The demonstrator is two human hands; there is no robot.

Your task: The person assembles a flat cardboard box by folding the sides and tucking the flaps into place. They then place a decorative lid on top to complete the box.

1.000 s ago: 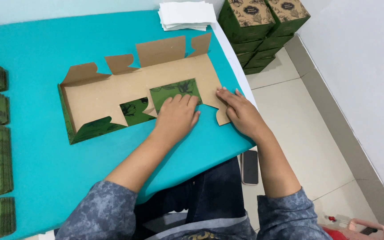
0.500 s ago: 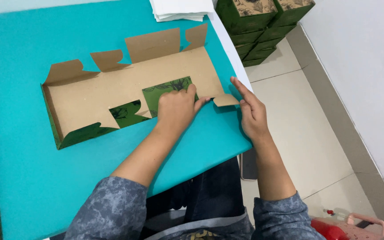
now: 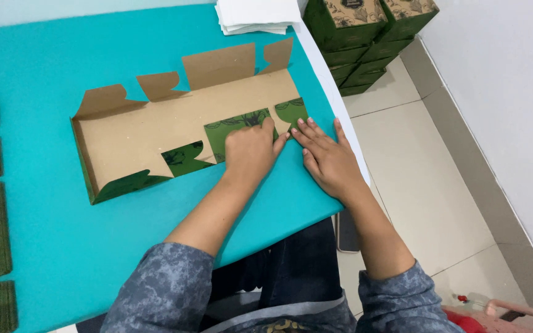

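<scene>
The flat cardboard box blank (image 3: 174, 132) lies in the centre of the frame on the teal tabletop (image 3: 94, 55), its long axis running from lower left to upper right. The left hand (image 3: 249, 151) presses flat, fingers (image 3: 268, 126) together, on 1 green printed flap (image 3: 237, 131) folded inward along the near edge. The right hand (image 3: 328, 157) rests just right of it, fingers spread wide and flat on the tabletop, fingertips touching the blank's right end beside a second green flap (image 3: 292, 111). Neither hand grips anything; the blank extends left and away from both.
</scene>
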